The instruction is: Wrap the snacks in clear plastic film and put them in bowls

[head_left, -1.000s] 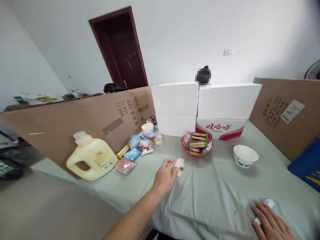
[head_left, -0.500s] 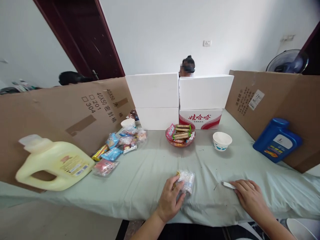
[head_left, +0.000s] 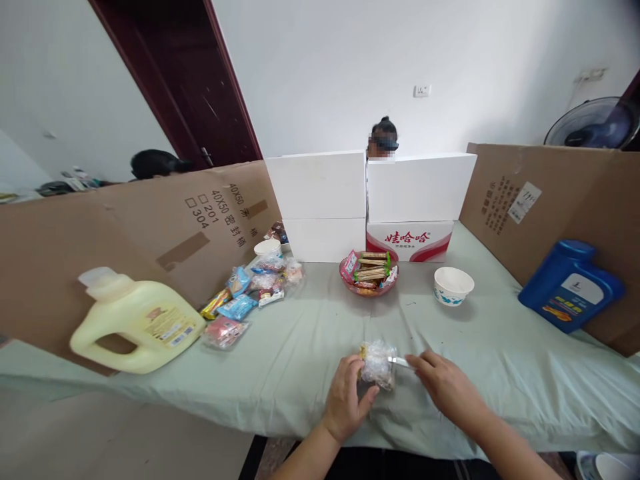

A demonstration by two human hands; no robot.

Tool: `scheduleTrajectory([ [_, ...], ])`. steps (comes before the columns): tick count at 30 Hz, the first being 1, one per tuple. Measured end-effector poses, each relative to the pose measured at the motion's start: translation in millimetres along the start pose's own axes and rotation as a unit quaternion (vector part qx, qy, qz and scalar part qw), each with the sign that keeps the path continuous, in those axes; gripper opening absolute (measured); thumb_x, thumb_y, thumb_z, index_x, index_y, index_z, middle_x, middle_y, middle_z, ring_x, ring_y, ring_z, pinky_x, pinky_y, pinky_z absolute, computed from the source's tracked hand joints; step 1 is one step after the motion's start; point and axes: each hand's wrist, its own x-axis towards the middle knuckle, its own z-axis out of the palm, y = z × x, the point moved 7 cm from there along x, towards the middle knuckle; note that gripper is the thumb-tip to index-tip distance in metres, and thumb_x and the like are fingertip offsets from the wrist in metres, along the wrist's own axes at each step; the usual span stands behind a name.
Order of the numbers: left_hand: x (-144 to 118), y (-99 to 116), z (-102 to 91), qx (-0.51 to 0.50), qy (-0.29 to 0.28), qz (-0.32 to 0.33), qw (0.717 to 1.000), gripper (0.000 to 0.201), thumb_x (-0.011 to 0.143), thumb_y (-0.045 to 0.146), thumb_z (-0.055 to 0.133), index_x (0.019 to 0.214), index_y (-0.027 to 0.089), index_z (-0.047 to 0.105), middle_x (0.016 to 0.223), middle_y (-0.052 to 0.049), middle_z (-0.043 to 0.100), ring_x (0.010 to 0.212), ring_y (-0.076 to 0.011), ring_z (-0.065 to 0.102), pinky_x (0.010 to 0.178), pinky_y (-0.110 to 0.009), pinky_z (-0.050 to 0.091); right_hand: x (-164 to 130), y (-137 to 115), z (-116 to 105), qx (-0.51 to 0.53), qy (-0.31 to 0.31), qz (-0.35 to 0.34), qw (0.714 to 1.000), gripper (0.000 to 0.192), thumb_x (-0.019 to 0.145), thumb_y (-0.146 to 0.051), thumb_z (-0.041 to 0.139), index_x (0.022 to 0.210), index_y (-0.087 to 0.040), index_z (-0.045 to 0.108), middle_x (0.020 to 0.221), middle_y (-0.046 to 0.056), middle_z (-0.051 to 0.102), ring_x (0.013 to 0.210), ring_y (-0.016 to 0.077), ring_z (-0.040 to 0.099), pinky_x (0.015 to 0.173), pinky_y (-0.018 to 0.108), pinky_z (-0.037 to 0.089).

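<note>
A packet bundled in clear bubble wrap (head_left: 379, 363) lies near the table's front edge, with a bit of yellow at its left side. My left hand (head_left: 346, 399) grips its left and lower edges between fingers and thumb. From the right, my right hand (head_left: 447, 387) pinches a slim, pale utility knife (head_left: 400, 362), whose tip touches the right side of the wrap. What exactly is inside the wrap cannot be made out.
Wrapped snacks (head_left: 237, 307) and a yellow detergent jug (head_left: 145, 327) stand left. A red bowl of snacks (head_left: 369, 287), a paper bowl (head_left: 453, 285) and a blue bottle (head_left: 570, 287) are farther back. White boxes (head_left: 320, 190) and cardboard (head_left: 125, 220) wall the table; people sit beyond.
My right hand has lifted the utility knife off the cloth and brought it left to the packet. My left hand has shifted from on top of the packet to its left edge.
</note>
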Motion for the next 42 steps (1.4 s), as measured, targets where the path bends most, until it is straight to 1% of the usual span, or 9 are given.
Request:
scheduleTrajectory([
  [6,0.6,-14.2,-2.2,-0.085,0.012,-0.101,0.991,0.029,0.095,0.030,0.046,0.121,0.018,0.049,0.099,-0.008,0.061,0.089,-0.0189,0.061,0.078,-0.033,0.052,-44.4,81.4,-7.5,-0.059,0.073,0.115,0.989,0.028,0.093,-0.031,0.043,0.108,-0.023,0.065,0.091,0.007,0.066,0.083,0.0234,0.062,0.075,0.038,0.049],
  [9,0.9,-22.7,-0.4,-0.126,0.012,-0.158,0.979,0.022,0.096,0.033,0.043,0.099,0.018,0.060,0.086,-0.004,0.061,0.078,-0.0163,0.060,0.071,-0.028,0.049,-22.6,44.0,-9.9,0.022,0.114,0.098,0.988,0.040,0.089,-0.042,0.052,0.122,-0.020,0.056,0.116,0.012,0.062,0.109,0.0271,0.056,0.091,0.043,0.046],
  [13,3.2,-39.0,-1.9,-0.204,0.008,-0.249,0.947,0.029,0.091,0.045,0.051,0.082,0.017,0.059,0.070,0.000,0.059,0.063,-0.0139,0.057,0.060,-0.024,0.046,33.5,-40.7,5.3,0.121,0.044,0.013,0.992,0.072,0.074,-0.044,0.070,0.137,-0.021,0.044,0.140,0.013,0.047,0.129,0.0305,0.042,0.103,0.049,0.038],
  [16,2.6,-59.3,-17.4,-0.260,0.030,-0.319,0.911,0.034,0.084,0.051,0.057,0.077,0.018,0.055,0.065,0.001,0.059,0.061,-0.0146,0.058,0.059,-0.025,0.047,54.5,-63.2,14.3,0.173,0.024,0.007,0.985,0.031,0.083,-0.031,0.060,0.113,-0.022,0.062,0.118,0.010,0.063,0.111,0.0258,0.056,0.094,0.045,0.045],
  [23,-28.4,-103.0,-72.2,-0.154,0.113,-0.381,0.905,0.028,0.078,0.046,0.060,0.081,0.019,0.055,0.067,0.001,0.058,0.061,-0.0159,0.059,0.061,-0.028,0.049,-13.4,33.8,17.7,0.256,0.176,0.240,0.920,0.032,0.087,-0.046,0.045,0.090,-0.020,0.063,0.086,0.008,0.070,0.079,0.0222,0.066,0.076,0.037,0.053],
  [27,-23.0,-77.3,-97.0,-0.010,0.214,-0.286,0.934,0.020,0.083,0.038,0.055,0.090,0.019,0.057,0.079,-0.002,0.059,0.071,-0.0170,0.058,0.066,-0.029,0.050,-58.6,66.2,6.0,0.200,0.223,0.338,0.892,0.034,0.083,-0.049,0.047,0.094,-0.019,0.061,0.088,0.008,0.069,0.078,0.0232,0.065,0.075,0.040,0.053],
  [31,21.8,-20.2,-73.1,0.027,0.085,-0.069,0.994,0.015,0.090,0.024,0.046,0.099,0.020,0.059,0.092,-0.006,0.062,0.087,-0.0192,0.060,0.079,-0.034,0.050,-36.2,29.7,-25.1,0.159,0.272,0.197,0.928,0.029,0.089,-0.041,0.048,0.105,-0.020,0.058,0.101,0.010,0.066,0.096,0.0238,0.062,0.086,0.041,0.050],
  [35,49.4,1.8,-34.9,0.112,-0.095,0.004,0.989,0.046,0.085,0.029,0.058,0.129,0.017,0.048,0.115,-0.013,0.062,0.113,-0.0305,0.054,0.100,-0.054,0.038,18.2,-19.4,-20.3,0.116,0.138,0.026,0.983,0.052,0.087,-0.040,0.056,0.133,-0.019,0.045,0.122,0.013,0.060,0.117,0.0274,0.053,0.099,0.048,0.042],
  [42,-7.4,17.7,-39.3,0.103,-0.275,0.050,0.955,0.012,0.088,0.016,0.052,0.088,0.021,0.064,0.078,-0.002,0.061,0.081,-0.0192,0.056,0.081,-0.036,0.045,-12.2,-51.4,-2.9,0.095,-0.065,-0.016,0.993,0.036,0.087,-0.019,0.054,0.122,-0.023,0.056,0.095,0.005,0.067,0.090,0.0229,0.061,0.083,0.039,0.045],
])
